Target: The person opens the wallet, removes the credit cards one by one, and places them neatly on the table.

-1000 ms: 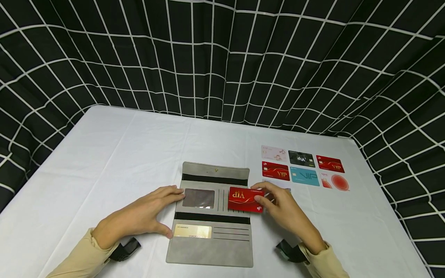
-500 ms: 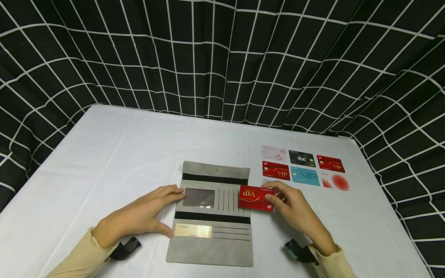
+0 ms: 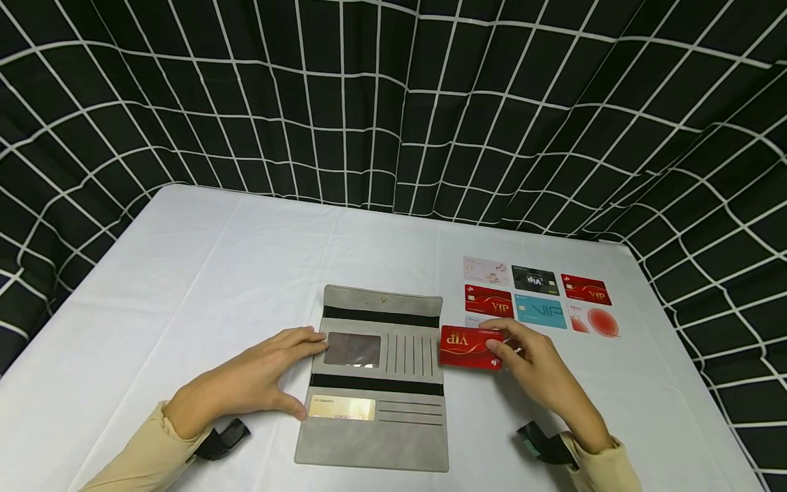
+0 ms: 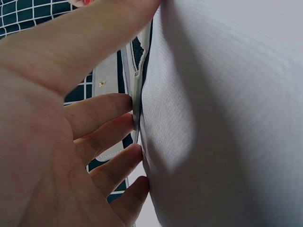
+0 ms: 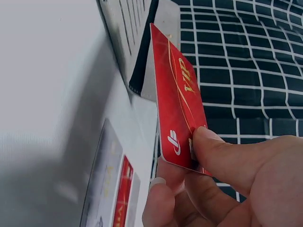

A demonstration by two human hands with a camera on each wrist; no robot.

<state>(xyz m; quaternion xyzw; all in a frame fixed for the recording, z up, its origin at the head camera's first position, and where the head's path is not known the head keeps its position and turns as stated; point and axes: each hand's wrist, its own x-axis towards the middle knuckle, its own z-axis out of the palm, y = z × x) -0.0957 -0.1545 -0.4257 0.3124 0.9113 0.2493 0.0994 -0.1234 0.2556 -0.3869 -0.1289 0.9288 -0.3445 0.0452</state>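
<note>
My right hand (image 3: 531, 359) pinches a red VIP card (image 3: 466, 347) by one end, thumb on its printed face and fingers behind. In the head view the card's gold lettering reads upside down, and its far end sits right at the wallet's right edge. The grey wallet (image 3: 369, 444) lies unfolded on the table, with a clear window pocket, card slots and a gold card (image 3: 341, 408) in its lower left pocket. Against the wallet's left edge rests my left hand (image 3: 255, 372), fingers loosely spread; the left wrist view shows its fingertips (image 4: 124, 101) at that edge.
Right of the wallet, several cards lie in rows on the white-covered table (image 3: 215, 287): a pale pink one (image 3: 486, 270), a black one (image 3: 535, 281), a blue one (image 3: 540, 311) and red ones. One pale card is partly hidden by my right hand. A black gridded curtain (image 3: 344, 102) surrounds the table.
My right hand has moved right with the red card, from over the wallet's slots to its right edge. The slots under it are now uncovered. My left hand has stayed put.
</note>
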